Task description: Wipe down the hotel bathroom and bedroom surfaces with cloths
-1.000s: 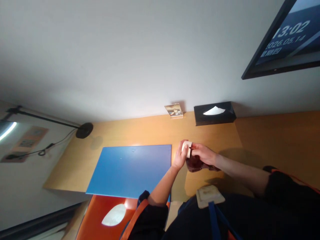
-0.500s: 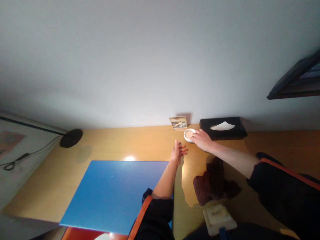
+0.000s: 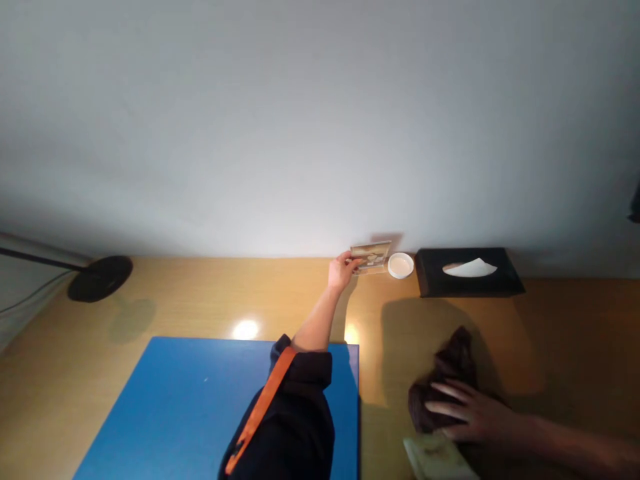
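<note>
Photo card stands at the far edge of the wooden table, against the wall, and your left hand is right at its left end. Your fingers touch that end in a narrow pinch, but from this view I cannot tell whether they are closed on the card. Your forearm runs back from there to a black sleeve with an orange strap, and the sleeve passes above the blue board lying flat on the table.

Your right hand is down at the near side, its digits spread wide and resting on a crumpled dark brown cloth; it is not closed around anything. A pale packet, cut off by the bottom of the view, lies just beside that hand.

Just right of the card, almost touching it, sits a small round white dish, then a black tissue box with a white tissue showing on top. A black round lamp base stands at the far left of the table.
</note>
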A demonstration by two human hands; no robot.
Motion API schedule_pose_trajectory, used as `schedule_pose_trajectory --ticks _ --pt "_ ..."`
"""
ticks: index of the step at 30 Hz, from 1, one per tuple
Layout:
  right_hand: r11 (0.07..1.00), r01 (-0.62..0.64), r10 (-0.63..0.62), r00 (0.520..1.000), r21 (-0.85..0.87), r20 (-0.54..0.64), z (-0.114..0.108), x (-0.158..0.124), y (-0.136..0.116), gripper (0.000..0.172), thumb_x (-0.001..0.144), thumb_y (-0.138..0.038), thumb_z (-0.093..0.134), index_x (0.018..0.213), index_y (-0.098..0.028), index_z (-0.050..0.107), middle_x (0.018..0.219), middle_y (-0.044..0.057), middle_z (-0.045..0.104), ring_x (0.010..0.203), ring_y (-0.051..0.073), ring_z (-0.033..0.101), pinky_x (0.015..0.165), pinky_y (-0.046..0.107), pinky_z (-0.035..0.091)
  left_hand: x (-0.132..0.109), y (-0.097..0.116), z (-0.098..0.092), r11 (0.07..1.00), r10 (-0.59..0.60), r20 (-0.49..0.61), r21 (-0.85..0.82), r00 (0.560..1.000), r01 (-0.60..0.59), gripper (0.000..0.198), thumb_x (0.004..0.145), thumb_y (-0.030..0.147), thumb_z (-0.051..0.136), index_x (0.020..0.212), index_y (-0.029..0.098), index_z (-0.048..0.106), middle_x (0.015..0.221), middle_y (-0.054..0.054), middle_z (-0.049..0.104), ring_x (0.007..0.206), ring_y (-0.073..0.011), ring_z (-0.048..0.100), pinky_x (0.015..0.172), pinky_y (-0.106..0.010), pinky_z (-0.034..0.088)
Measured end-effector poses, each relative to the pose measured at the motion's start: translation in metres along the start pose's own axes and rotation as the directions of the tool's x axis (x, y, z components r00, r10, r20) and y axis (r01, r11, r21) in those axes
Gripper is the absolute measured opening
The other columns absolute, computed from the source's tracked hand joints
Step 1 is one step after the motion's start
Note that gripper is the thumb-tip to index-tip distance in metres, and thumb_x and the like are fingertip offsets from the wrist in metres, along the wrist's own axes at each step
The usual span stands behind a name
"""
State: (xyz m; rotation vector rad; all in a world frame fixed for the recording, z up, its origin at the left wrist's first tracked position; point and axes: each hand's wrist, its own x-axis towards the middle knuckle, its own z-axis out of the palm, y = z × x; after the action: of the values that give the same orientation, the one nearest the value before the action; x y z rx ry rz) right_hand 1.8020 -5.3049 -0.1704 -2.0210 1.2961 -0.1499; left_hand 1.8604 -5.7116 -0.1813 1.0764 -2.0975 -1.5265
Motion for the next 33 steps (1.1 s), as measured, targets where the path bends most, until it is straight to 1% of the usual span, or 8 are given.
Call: schedule_pose_trajectory --ticks 7,11,14,19,23,26,31,33 --pt "0.934 -0.343 0.252 0.835 -0.104 -0.489 -0.089 0.170 0.071 0.063 0.085 -0.008 0.047 0.144 -0.030 0.043 0.157 0.003 0.022 0.133 0.032 0.032 0.105 0.053 0.035 -0.094 -0.024 -0.142 0.998 -0.061 -0.425 -0.046 0.903 0.046 0.032 0.068 0.046 0.070 0.082 0.017 0.069 0.063 -0.001 0.069 0.061 -0.0180 0.066 0.064 -0.027 0.050" --pt "0.892 -0.452 0.354 0.729 -0.023 -0.585 -0.126 0.258 0.089 0.071 0.083 -0.023 0.061 0.149 -0.021 0.036 0.158 0.011 0.014 0.138 0.037 0.021 0.111 0.056 0.024 -0.127 -0.035 -0.166 0.992 -0.113 -0.461 -0.001 0.880 0.127 0.033 0.068 0.046 0.071 0.084 0.018 0.069 0.063 -0.001 0.070 0.064 -0.0197 0.068 0.064 -0.028 0.051" --pt "0.950 -0.311 0.244 0.787 -0.023 -0.567 -0.061 0.213 0.061 0.060 0.083 -0.020 0.058 0.141 -0.031 0.048 0.155 0.000 0.026 0.140 0.030 0.021 0.114 0.050 0.024 -0.108 -0.039 -0.129 0.993 -0.110 -0.364 -0.002 0.925 0.118 0.028 0.071 0.043 0.068 0.085 0.018 0.069 0.062 -0.001 0.069 0.064 -0.0195 0.068 0.064 -0.027 0.051" --pt "0.934 -0.347 0.273 0.842 -0.080 -0.466 0.081 0.002 0.013 0.062 0.083 -0.026 0.057 0.141 -0.042 0.044 0.151 -0.003 0.034 0.136 0.029 0.030 0.104 0.046 0.039 -0.036 -0.026 -0.026 0.998 0.013 -0.135 0.059 0.991 -0.005 0.014 0.077 0.031 0.066 0.082 0.018 0.069 0.064 0.000 0.068 0.060 -0.0156 0.065 0.061 -0.023 0.047" --pt "0.647 -0.762 0.582 0.472 0.026 -0.662 0.095 -0.103 0.040 0.058 0.091 -0.044 0.044 0.146 -0.025 0.040 0.144 0.013 0.038 0.126 0.032 0.042 0.102 0.050 0.039 -0.002 -0.017 0.023 0.993 0.073 -0.059 0.099 0.996 -0.067 0.016 0.081 0.025 0.065 0.095 0.016 0.070 0.078 -0.003 0.072 0.066 -0.0141 0.064 0.065 -0.023 0.049" --pt "0.450 -0.886 0.625 0.221 0.113 -0.749 0.058 -0.074 0.070 0.060 0.094 -0.047 0.037 0.142 -0.012 0.046 0.139 0.021 0.039 0.125 0.037 0.040 0.103 0.054 0.035 -0.012 -0.025 0.020 0.998 0.061 -0.063 0.030 0.996 -0.060 0.053 0.079 0.020 0.068 0.130 0.017 0.055 0.115 -0.011 0.067 0.071 -0.0128 0.066 0.070 -0.026 0.052" --pt "0.666 -0.740 0.566 0.418 0.094 -0.711 0.037 0.067 0.033 0.056 0.089 -0.036 0.051 0.143 -0.024 0.046 0.147 0.013 0.033 0.119 0.036 0.039 0.097 0.054 0.037 -0.111 -0.055 -0.045 0.999 -0.005 -0.131 -0.041 0.991 0.000 0.048 0.082 0.023 0.058 0.129 0.012 0.054 0.121 -0.015 0.062 0.081 -0.0147 0.068 0.067 -0.024 0.055" --pt "0.852 -0.521 0.426 0.623 0.058 -0.656 0.077 0.093 -0.027 0.056 0.086 -0.030 0.055 0.141 -0.026 0.049 0.146 0.012 0.035 0.121 0.035 0.039 0.099 0.055 0.035 -0.180 -0.068 -0.077 0.999 -0.049 -0.213 -0.021 0.976 0.046 0.041 0.082 0.028 0.058 0.119 0.012 0.060 0.116 -0.013 0.065 0.084 -0.0156 0.068 0.067 -0.024 0.055"
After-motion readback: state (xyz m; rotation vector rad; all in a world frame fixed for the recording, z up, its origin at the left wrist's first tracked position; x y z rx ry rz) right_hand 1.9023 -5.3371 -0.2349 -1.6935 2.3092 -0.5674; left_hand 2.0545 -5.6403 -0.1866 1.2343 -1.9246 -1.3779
